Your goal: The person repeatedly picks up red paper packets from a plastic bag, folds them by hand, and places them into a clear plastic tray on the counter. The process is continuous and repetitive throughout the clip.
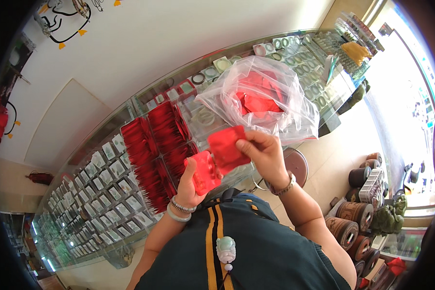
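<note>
My left hand (pixel 192 181) grips a small red pouch (pixel 206 174), its thumb across the near face. Just to the right and a little higher, my right hand (pixel 262 152) pinches another red pouch (pixel 227 146) between thumb and fingers; this one looks slightly blurred. Whether the two pouches touch is hard to tell. Beyond the right hand, a clear plastic bag (pixel 297 119) lies open on the glass counter with more red pouches (pixel 259 98) inside. Left of my hands, dense rows of dark red pouches (pixel 148 174) stand on edge in a sectioned clear tray.
The glass display counter (pixel 199 65) holds bangles (pixel 311 78) and many boxed pendants (pixel 108 181). A round stool (pixel 296 168) stands beyond my right arm. Carved wooden drums (pixel 353 214) and a white basket (pixel 371 185) are on the right. A white wall rises behind the counter.
</note>
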The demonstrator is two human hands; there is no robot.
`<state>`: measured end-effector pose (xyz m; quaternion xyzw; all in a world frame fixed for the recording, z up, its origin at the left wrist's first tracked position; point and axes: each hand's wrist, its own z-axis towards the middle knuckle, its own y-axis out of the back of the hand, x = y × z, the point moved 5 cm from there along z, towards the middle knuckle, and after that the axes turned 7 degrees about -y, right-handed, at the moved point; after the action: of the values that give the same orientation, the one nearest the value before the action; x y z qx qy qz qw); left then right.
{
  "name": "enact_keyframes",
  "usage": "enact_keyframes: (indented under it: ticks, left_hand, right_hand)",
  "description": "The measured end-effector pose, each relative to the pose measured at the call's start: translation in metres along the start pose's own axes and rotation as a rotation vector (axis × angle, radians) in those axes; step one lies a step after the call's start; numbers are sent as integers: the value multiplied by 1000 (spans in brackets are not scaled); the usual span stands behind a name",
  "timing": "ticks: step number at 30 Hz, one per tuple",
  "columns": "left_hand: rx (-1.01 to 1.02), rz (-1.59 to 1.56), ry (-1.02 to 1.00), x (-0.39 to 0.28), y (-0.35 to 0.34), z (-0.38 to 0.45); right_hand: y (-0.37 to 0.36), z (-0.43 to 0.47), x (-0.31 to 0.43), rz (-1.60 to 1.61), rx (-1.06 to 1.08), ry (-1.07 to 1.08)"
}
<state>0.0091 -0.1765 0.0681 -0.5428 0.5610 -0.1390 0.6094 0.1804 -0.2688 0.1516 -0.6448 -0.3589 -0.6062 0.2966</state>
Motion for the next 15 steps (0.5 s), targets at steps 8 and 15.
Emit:
enact_keyframes:
  ticks: [8,15]
  left_hand:
    - [249,69,27,11,-23,-4]
    - [43,67,130,9,-6,-5]
  right_hand:
    - [-36,-13,-31,-113,97,7]
    - [-42,-16,-29,-462,-52,224]
